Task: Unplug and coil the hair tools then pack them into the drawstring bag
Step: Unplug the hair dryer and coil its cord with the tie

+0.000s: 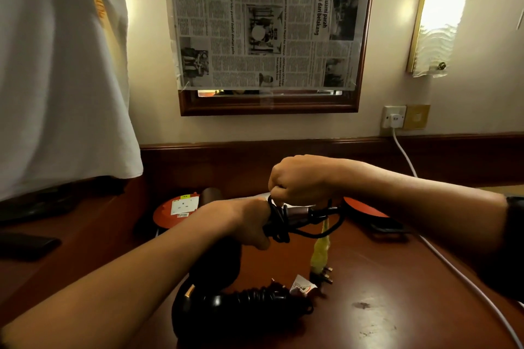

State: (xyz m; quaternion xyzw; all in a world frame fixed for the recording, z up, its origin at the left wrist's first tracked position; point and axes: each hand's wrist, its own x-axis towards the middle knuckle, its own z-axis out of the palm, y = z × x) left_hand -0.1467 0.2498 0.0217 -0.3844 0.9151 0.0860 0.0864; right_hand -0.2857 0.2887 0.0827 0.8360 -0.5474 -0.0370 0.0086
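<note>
— Looking down at the desk [368,306], what do we have in our hands?

— Our left hand [243,221] has its grip curled round the handle of a dark hair tool [295,214], held level above the middle of the desk. Our right hand [300,178] sits just above it, fingers closed in a grip on the black cord [279,221], which is looped several times round the handle.

— And the rest of that cord?

— One loose loop hangs under the handle, and the plug [321,275] dangles lower, near the desk's front, with a yellowish tie [321,246] hanging above it.

— Anything already coiled?

— A second black hair tool [226,297] lies at the front edge of the desk, below our left forearm, its cord wound tightly round its handle and a white tag [301,287] at the end.

— What sits further back?

— A red extension reel [177,211] with a white socket face lies toward the rear left of the desk, and another red disc [365,208] shows behind our right wrist. A white cable [405,159] runs from a white plug in the wall socket [394,119] down along the desk's right side. Above the rear edge hangs a framed mirror [269,106] covered with newspaper [266,20], and a white cloth [56,65] hangs at the left.

— The drawstring bag?

— We cannot tell which thing here is the bag.
</note>
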